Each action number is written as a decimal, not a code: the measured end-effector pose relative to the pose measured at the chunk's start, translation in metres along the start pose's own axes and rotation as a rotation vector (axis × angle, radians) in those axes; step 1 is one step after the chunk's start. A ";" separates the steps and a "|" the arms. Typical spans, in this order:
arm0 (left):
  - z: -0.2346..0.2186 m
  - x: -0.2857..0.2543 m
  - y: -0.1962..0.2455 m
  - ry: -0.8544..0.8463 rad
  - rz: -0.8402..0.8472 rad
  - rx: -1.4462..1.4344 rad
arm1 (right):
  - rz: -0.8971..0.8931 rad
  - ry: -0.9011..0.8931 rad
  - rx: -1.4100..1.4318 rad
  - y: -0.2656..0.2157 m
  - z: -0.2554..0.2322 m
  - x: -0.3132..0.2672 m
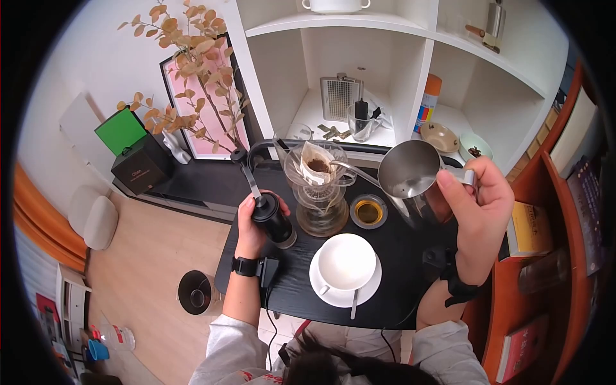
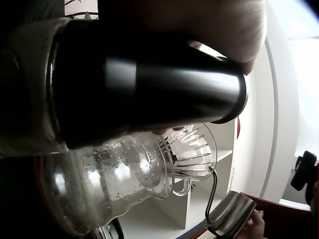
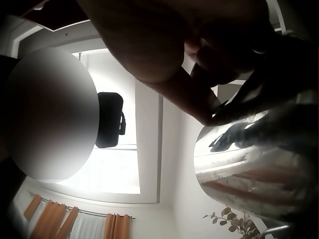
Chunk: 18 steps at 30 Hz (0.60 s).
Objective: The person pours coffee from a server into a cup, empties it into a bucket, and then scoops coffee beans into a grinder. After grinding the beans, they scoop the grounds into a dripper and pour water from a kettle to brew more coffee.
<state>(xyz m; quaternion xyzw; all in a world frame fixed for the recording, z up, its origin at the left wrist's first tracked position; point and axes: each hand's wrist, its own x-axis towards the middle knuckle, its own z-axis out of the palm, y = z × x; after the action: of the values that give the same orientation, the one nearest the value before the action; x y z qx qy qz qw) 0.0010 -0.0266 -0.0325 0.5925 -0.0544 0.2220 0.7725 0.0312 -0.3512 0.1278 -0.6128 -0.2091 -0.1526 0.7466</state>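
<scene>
In the head view the right hand (image 1: 478,192) grips the handle of a steel gooseneck kettle (image 1: 410,170), its spout tip at a paper filter (image 1: 316,160) with dark grounds. The filter sits in a clear dripper on a glass server (image 1: 321,218). The left hand (image 1: 251,221) is wrapped round a black hand grinder (image 1: 273,218) left of the server. The left wrist view shows the grinder (image 2: 149,84) close up, with the glass server (image 2: 109,184) behind it. In the right wrist view the right hand (image 3: 199,59) holds the shiny kettle (image 3: 249,159).
A white cup (image 1: 346,260) on a saucer with a spoon stands at the front of the black table (image 1: 289,298). A small round dish (image 1: 368,212) holds something amber. White shelves (image 1: 340,25) stand behind, a wooden shelf unit (image 1: 552,192) at right, and a bin (image 1: 196,292) on the floor.
</scene>
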 end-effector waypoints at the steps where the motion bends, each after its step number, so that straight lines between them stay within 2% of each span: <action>1: 0.000 0.000 0.000 0.000 0.000 -0.001 | -0.007 -0.001 0.008 0.003 -0.003 0.002; 6: -0.001 0.000 -0.001 -0.004 -0.004 -0.011 | -0.043 -0.003 0.056 0.017 -0.009 0.018; 9: 0.000 0.000 -0.001 -0.002 -0.002 -0.013 | 0.075 -0.029 0.232 0.016 -0.006 0.027; 12: -0.001 0.000 -0.001 0.000 -0.001 -0.011 | 0.102 -0.061 0.340 0.025 -0.011 0.037; 15: -0.001 0.000 -0.001 -0.002 -0.004 -0.008 | 0.066 0.012 0.398 0.049 -0.027 0.054; 18: 0.000 0.000 0.000 0.004 -0.011 -0.004 | 0.129 0.057 0.457 0.059 -0.040 0.064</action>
<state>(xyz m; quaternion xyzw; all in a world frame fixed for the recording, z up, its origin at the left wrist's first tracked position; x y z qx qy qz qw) 0.0008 -0.0264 -0.0330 0.5906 -0.0499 0.2190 0.7751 0.1203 -0.3763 0.1032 -0.4353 -0.1777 -0.0705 0.8798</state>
